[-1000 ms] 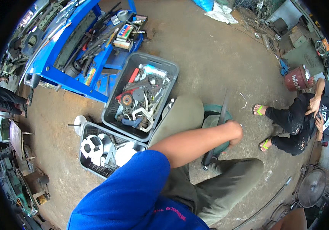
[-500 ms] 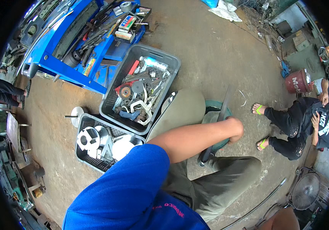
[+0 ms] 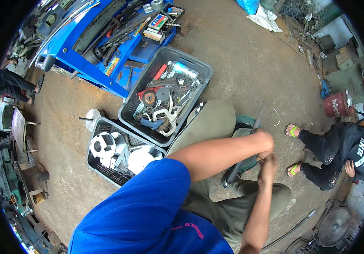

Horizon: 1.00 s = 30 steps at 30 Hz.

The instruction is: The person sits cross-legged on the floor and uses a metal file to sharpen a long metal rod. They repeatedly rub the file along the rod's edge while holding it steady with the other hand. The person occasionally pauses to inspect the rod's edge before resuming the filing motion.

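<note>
Head view, left hand [image 3: 263,142] gripping long metal blade [image 3: 258,120], right hand [image 3: 270,163] just below

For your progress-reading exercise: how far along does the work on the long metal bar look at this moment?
Done: nothing finished shows; the long metal bar looks whole. In hand: the left hand grips it mid-length, the right hand blurred just below, over a green seat between the knees. Left: cannot tell; tools remain in the grey crate, and white metal parts in the dark crate.

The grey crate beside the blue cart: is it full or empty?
Full. The grey crate is piled with tools and metal parts up to near its rim.
</note>
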{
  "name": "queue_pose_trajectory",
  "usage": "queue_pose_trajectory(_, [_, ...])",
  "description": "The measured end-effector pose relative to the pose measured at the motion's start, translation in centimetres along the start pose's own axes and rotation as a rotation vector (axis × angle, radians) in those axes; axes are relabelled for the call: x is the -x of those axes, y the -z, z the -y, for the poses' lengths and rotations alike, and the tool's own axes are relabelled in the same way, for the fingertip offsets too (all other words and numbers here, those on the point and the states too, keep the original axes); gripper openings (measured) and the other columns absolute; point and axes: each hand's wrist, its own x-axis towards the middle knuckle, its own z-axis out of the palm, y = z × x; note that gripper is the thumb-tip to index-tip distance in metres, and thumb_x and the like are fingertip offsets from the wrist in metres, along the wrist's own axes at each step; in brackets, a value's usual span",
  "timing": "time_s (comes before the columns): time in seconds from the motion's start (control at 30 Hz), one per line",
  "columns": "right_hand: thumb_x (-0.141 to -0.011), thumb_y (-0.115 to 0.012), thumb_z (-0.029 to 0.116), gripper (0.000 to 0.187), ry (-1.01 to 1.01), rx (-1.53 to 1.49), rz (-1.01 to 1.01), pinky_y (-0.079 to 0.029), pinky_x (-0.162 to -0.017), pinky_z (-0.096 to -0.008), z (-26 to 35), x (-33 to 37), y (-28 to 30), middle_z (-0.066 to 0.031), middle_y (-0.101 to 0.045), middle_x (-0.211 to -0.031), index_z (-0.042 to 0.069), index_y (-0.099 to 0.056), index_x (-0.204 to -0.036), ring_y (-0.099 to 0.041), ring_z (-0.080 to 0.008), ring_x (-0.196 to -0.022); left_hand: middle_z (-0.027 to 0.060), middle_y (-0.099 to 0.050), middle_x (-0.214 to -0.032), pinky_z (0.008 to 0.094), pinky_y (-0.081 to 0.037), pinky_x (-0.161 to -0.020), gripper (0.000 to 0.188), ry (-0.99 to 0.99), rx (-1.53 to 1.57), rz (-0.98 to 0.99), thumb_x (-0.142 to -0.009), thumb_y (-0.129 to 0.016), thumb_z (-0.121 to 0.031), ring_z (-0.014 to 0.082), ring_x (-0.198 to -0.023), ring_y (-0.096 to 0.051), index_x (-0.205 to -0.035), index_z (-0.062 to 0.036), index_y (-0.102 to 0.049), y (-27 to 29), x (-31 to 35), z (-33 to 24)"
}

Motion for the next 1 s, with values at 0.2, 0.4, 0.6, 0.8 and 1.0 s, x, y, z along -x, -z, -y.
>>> queue_pose_trajectory(0.2, [-0.086,-0.07,0.022,0.036,0.697,1.0,0.471,-0.052,-0.086,-0.0457,-7.2,-0.1,-0.7,-0.0195,-0.069,-0.108,0.002,-0.064,-0.115,-0.067,-0.0344,-0.1,0.0036,-0.064,-0.133,0.0498,-0.049,-0.096,0.053,-0.113,-0.274,0.374,-0.074,-0.083,-0.038,0.0235,-0.115,-0.063,-0.122,-0.0202,-0.071,-0.2,-1.0,-0.9])
queue_pose_trajectory(0.4, [-0.077,-0.08,0.03,0.059,0.203,1.355,0.502,-0.048,-0.097,-0.0472,-4.9,0.4,-2.8,-0.0185,-0.063,-0.128,0.008,-0.059,-0.128,-0.059,-0.0361,-0.119,0.0046,-0.063,-0.135,0.0505,-0.05,-0.096,0.057,-0.146,-0.11,0.094,-0.076,-0.082,-0.041,0.03,-0.119,-0.061,-0.128,-0.0205,-0.068,-0.2,-2.4,-1.7])
queue_pose_trajectory(0.6, [-0.076,-0.081,0.031,0.063,0.292,1.34,0.476,-0.048,-0.097,-0.0467,-5.9,0.2,-2.0,-0.0185,-0.066,-0.123,0.008,-0.058,-0.13,-0.059,-0.0361,-0.12,0.0065,-0.065,-0.131,0.0548,-0.048,-0.097,0.06,-0.157,-0.107,0.15,-0.075,-0.083,-0.042,0.0313,-0.118,-0.061,-0.129,-0.0212,-0.067,-0.3,-2.3,-1.8])
queue_pose_trajectory(0.8, [-0.075,-0.08,0.028,0.057,0.203,1.147,0.882,-0.051,-0.086,-0.0407,5.9,3.9,-0.1,-0.0201,-0.067,-0.105,0.001,-0.061,-0.122,-0.066,-0.0344,-0.1,0.0068,-0.066,-0.13,0.0539,-0.049,-0.095,0.055,-0.075,-0.07,0.051,-0.078,-0.08,-0.039,0.032,-0.117,-0.062,-0.127,-0.0188,-0.068,0.4,-1.5,-1.1])
queue_pose_trajectory(1.0, [-0.078,-0.077,0.028,0.053,1.472,0.314,0.324,-0.051,-0.087,-0.0388,17.7,17.2,3.1,-0.0158,-0.063,-0.104,0.0,-0.056,-0.118,-0.061,-0.0293,-0.103,0.0074,-0.064,-0.133,0.0588,-0.044,-0.099,0.055,-0.088,-0.08,0.099,-0.08,-0.077,-0.039,0.0341,-0.122,-0.058,-0.13,-0.0197,-0.066,0.6,-2.3,-1.1])
